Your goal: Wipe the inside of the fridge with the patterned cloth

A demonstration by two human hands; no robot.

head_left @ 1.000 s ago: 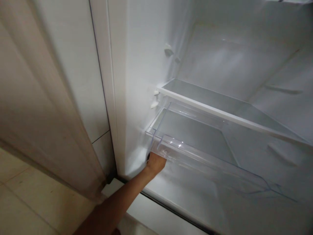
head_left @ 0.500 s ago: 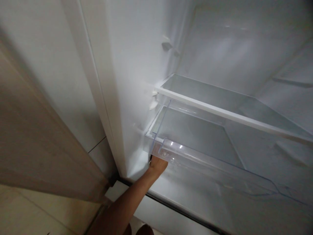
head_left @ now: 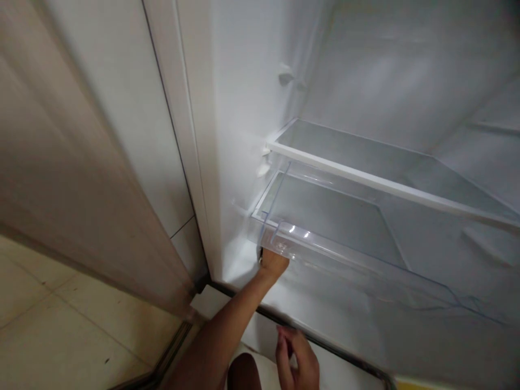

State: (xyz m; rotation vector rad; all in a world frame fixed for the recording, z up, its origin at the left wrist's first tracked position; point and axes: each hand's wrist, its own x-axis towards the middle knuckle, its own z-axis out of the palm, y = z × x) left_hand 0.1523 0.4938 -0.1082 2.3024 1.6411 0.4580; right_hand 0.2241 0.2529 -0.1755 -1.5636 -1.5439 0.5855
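My left hand (head_left: 273, 262) reaches inside an open refrigerator, at the left front end of a clear plastic drawer (head_left: 349, 252). The drawer front covers its fingers, so their grip cannot be made out. Something small, dark and shiny shows at the left side of that hand. Low in the view, my right hand (head_left: 298, 360) is in front of the refrigerator's lower edge. Its fingers are curled, with the tips close to the thumb, and no object shows in them. A glass shelf with a white rim (head_left: 357, 181) lies above the drawer.
The white inner wall (head_left: 239, 108) with shelf supports stands left of the drawer. A dark seal strip (head_left: 333, 349) runs along the lower front edge. At the left is a large pale brown panel (head_left: 69, 151), with a tiled floor (head_left: 73, 319) below it.
My right hand has come into view at the bottom. The refrigerator has shifted slightly right and up in the view. My left hand stays at the drawer's left end.
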